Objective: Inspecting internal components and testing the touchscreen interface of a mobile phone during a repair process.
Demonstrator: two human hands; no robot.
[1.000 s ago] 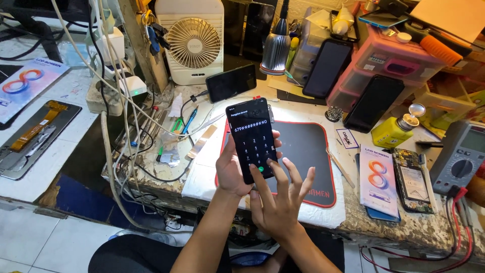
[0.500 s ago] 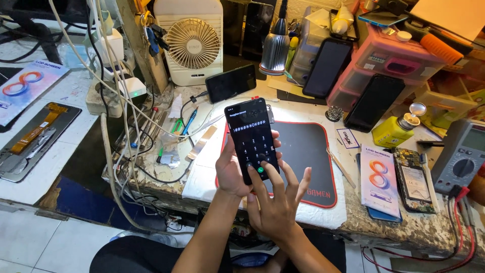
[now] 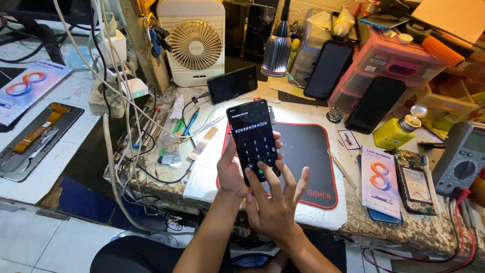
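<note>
Upright smartphone [image 3: 254,137] (top end away), left hand [image 3: 233,173]

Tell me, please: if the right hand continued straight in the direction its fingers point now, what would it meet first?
The right hand points up and away, its fingers spread over the lower part of the lit phone that the left hand holds. It would probably meet that phone's screen first; whether a fingertip already touches the glass is unclear.

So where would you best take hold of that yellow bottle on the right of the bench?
Probably by the yellow bottle's squat body, coming from above or from the front. It stands upright beside the multimeter, and its narrow metal cap gives little to grip, while a dark phone leans just behind it.
</note>
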